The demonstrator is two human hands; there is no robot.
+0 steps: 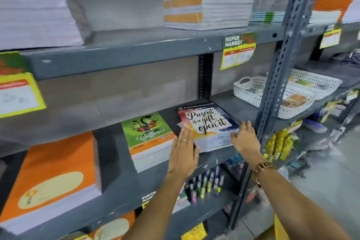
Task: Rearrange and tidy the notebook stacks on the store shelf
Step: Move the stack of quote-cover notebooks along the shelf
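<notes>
On the far left of the middle shelf (120, 138), a tall orange-covered stack (56, 177) is sitting near the front edge, untouched. Next along, the green-and-orange "Coffee" stack (148, 138) is standing just beside the left hand (184, 154), whose fingers (182, 138) are held flat and close together, gripping nothing, with the palm pressing or about to press the left side of the "Present is a gift" stack (208, 124). That stack, the one being tidied, is lying on the same shelf, slightly skewed, with a few covers poking out at its left corner. On its right side the right hand (244, 139) is mirroring the left: fingers spread moderately, open, flat against the edge, holding nothing.

The main risk, as I judge it, is uneven pressure. If one palm is pushing harder than the other, the top notebooks could be sliding off the lower ones instead of squaring up. A shove leftward could also be knocking the "Coffee" stack out of line, since the gap between them is small. Pulling forward could be tipping loose copies over the shelf's front edge onto the pens (206, 185) hanging below. To the right, the white baskets (251, 91) are sitting well apart and seem safe.
</notes>
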